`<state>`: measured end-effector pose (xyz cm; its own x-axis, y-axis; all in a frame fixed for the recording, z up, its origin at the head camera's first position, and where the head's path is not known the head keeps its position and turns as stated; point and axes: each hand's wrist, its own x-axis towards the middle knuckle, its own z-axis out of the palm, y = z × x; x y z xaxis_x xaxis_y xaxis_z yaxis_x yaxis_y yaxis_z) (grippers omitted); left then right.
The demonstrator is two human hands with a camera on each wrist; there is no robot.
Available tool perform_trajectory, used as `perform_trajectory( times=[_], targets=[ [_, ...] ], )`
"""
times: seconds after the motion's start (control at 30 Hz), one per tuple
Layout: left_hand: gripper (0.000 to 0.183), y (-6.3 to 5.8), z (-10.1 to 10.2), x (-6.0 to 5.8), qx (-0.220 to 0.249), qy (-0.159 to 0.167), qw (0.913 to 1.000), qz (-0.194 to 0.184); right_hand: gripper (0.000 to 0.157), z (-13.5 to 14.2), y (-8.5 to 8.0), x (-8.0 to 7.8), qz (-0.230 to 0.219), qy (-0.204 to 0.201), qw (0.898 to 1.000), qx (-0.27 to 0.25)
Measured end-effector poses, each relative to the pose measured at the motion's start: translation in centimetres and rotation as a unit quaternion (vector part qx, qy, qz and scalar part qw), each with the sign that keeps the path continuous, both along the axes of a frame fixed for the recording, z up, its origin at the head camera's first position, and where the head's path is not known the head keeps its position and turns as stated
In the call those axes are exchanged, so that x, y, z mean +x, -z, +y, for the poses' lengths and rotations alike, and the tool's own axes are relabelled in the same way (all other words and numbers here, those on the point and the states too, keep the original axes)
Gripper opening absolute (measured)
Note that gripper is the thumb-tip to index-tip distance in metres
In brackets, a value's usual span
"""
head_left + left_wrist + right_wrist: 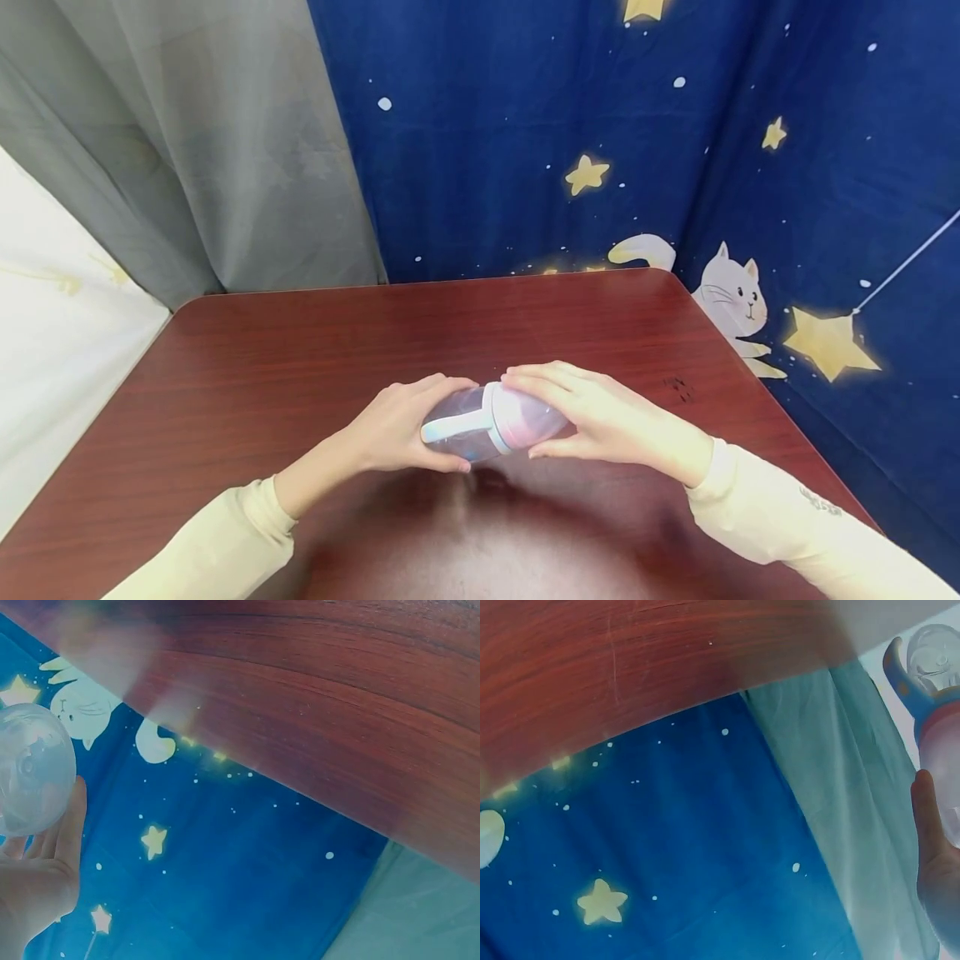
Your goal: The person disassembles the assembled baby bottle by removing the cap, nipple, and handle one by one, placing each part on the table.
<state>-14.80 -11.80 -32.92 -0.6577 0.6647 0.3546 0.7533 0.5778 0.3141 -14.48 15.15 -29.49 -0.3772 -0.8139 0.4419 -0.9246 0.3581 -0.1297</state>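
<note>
- The bottle lay on its side between the two hands, over the near middle of the table; a dark patch showed on the wood just beneath it (whether the two touched could not be told).
- The left hand gripped the bottle's left end, its fingers bent over the far side and its thumb on the near side, parted only by the bottle's width.
- The right hand held the right end, fingers laid over the top and curved round it, thumb below on the near side.
- The handle, pale blue, ran left from the ring about the bottle's middle, along the clear left part; the part right of the ring was tinged pink.
- In the left wrist view the bottle showed a round, clear end beside the hand.
- Both arms wore cream sleeves (the right one bore a small dark mark).
- Dark specks sat on the table's right side, beyond the right hand.
- A blue curtain with stars hung at the far side and right, a white cat printed on it; a grey curtain hung far left.
</note>
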Motion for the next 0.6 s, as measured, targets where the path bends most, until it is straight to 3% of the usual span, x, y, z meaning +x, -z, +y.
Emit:
perform_trajectory(
  times=[0.33,0.6],
  targets=[
    [0.076,-0.1,0.2,0.4,-0.019,0.019,0.9996,0.002,0.067,0.5,-0.3,0.7,0.017,0.001,1.0,0.019],
    [0.075,-0.1,0.3,0.5,-0.03,0.056,0.9978,0.019,0.069,1.2,-0.2,1.2,0.039,-0.018,0.999,0.01]
  ],
)
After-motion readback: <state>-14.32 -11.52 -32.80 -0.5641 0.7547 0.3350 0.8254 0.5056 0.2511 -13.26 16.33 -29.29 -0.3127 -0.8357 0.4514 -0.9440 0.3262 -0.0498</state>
